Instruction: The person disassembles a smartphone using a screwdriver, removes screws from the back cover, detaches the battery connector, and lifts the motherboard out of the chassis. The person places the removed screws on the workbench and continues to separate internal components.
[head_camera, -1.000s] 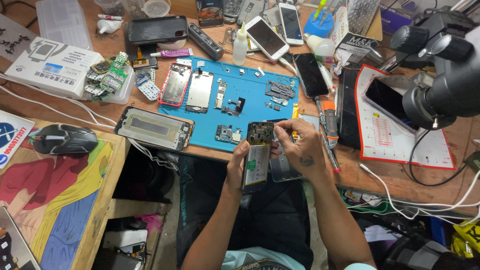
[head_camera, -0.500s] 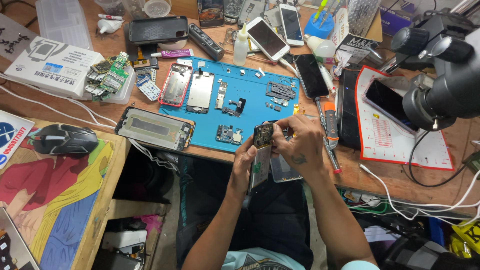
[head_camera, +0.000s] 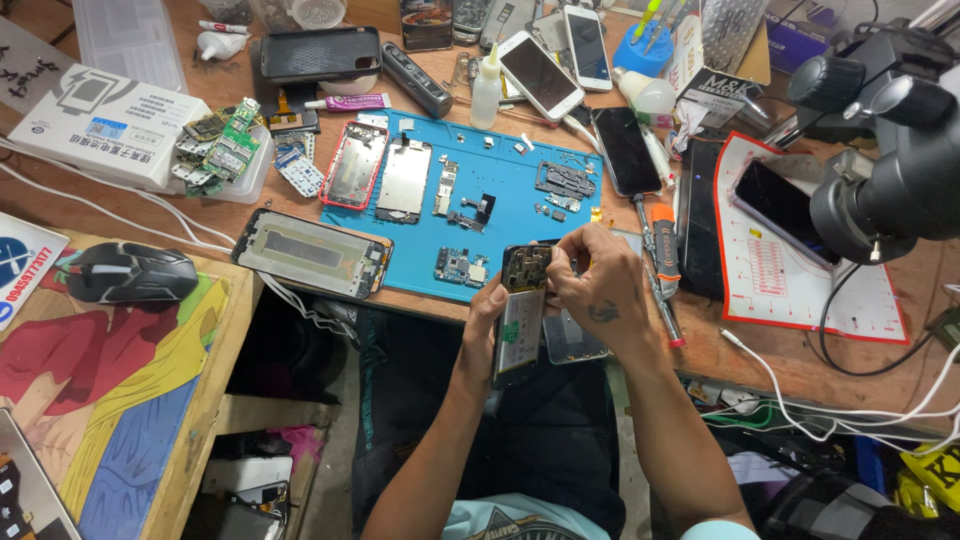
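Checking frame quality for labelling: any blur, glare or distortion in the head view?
Head view: evenly lit, soft shadows; hands and opened phone sharp, no motion blur; mild glare on the white phones' screens; microscope at right looms large, slightly soft; edges bend a little.

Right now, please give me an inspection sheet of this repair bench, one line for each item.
Surface: wooden bench with a blue work mat.
Job's things: opened phone, back off, held upright over the bench edge.
Clutter: phone frames, circuit boards, several phones, screwdriver, white box.
Grippers: left hand grips the opened phone's side; right hand works at its top.
Cables: white cables at right and left.
Surroundings: microscope, computer mouse on a coloured pad.
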